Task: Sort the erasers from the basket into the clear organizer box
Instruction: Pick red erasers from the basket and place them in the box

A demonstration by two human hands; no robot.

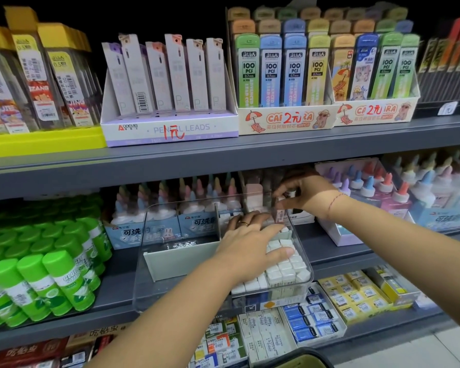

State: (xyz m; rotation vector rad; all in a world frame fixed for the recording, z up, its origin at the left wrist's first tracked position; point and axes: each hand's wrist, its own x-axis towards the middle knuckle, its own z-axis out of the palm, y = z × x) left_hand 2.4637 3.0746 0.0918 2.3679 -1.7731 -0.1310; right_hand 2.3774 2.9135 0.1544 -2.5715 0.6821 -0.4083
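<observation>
The clear organizer box [154, 293] stands on the middle shelf, split by a divider. Its right compartment holds several white erasers [284, 272] packed in rows. My left hand [250, 245] lies flat over those erasers, fingers straight and spread. My right hand [300, 192] reaches over the box's far right corner and pinches a wrapped eraser [280, 215] held upright above the rows. The basket's dark rim [298, 359] shows at the bottom edge; its contents are hidden.
A pale card tray [178, 258] sits in the box's left compartment. Green glue sticks [45, 272] crowd the left; glue bottles [377, 192] stand behind and right. Boxed erasers [314, 322] fill the shelf below. The upper shelf edge [223, 155] overhangs.
</observation>
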